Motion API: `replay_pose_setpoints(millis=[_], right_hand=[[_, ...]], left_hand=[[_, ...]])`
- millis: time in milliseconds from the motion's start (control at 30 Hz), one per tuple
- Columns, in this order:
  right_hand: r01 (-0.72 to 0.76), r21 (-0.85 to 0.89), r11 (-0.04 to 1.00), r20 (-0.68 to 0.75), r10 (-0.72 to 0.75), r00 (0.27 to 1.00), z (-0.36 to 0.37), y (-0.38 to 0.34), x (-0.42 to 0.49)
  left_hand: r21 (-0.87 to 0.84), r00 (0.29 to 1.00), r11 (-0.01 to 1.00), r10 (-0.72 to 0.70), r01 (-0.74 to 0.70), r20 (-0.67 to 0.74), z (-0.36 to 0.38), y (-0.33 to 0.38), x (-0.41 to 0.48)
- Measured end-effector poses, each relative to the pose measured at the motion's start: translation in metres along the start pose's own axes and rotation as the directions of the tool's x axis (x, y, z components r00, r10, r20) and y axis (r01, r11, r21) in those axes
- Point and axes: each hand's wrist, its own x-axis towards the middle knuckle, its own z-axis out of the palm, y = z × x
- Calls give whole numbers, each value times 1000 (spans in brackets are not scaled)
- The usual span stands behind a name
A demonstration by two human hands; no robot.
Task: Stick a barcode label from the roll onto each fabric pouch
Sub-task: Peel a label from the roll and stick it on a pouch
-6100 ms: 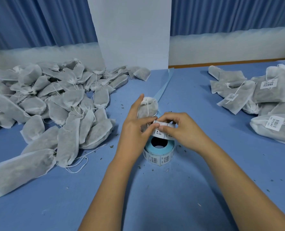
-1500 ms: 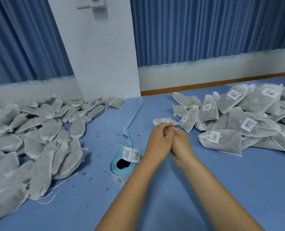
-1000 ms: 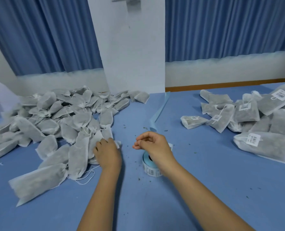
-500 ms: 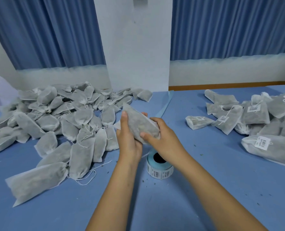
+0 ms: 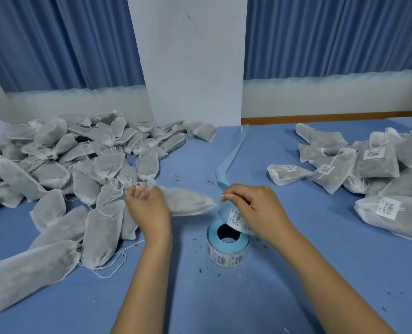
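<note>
Left hand (image 5: 149, 208) grips a motion-blurred fabric pouch (image 5: 188, 201) by one end, the pouch reaching right toward the other hand. Right hand (image 5: 253, 208) pinches the label strip (image 5: 235, 216), lifted just above the label roll (image 5: 226, 255) standing mid-worktop (image 5: 320, 273). Unlabelled pouches (image 5: 67, 165) are heaped at left. Labelled pouches (image 5: 373, 162) lie at right, well apart from them.

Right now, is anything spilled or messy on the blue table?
Yes. Little green crumbs are scattered on the blue table around the label roll, probably leaked from the pouches. A bare blue backing strip trails loose behind it.
</note>
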Motion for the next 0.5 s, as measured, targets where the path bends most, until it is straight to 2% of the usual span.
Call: replay_pose_setpoints(millis=[33, 67, 100, 133, 167, 200, 233, 267, 400, 433, 500], right_hand=[[34, -45, 998, -7, -34, 999, 3, 1, 0], [71, -90, 993, -17, -73, 997, 7, 1, 0], [105, -120, 987, -38, -110, 993, 9, 0, 0], [127, -134, 983, -71, -137, 988, 10, -1, -1], [136, -147, 980, -109, -153, 982, 11, -2, -2], [132, -168, 977, -140, -156, 978, 11, -2, -2], [118, -185, 976, -160, -149, 976, 10, -2, -3], [97, -177, 979, -176, -129, 976, 10, -1, -4], [55, 12, 998, -329, -48, 943, 1, 6, -6], [60, 40, 997, -362, -41, 931, -2, 7, -6], [59, 60, 996, -397, -30, 917, -5, 9, -7]], left_hand=[[190, 962, 943, 272, -273, 33, 0, -1, -5], [237, 846, 813, 497, -531, 192, 0, -3, -9], [160, 710, 716, 585, -679, 392, 2, -3, -16], [51, 592, 701, 559, -712, 580, 4, -2, -25], [-18, 499, 742, 469, -671, 729, 5, -3, -32], [-45, 437, 795, 379, -605, 816, 7, -4, -37], [-41, 419, 819, 335, -572, 844, 10, -6, -41], [-38, 436, 829, 333, -558, 836, 11, -8, -43], [-22, 602, 884, 336, -467, 724, 10, -7, -38], [-23, 626, 901, 320, -434, 711, 9, -5, -36], [-11, 627, 930, 257, -368, 736, 6, -1, -36]])
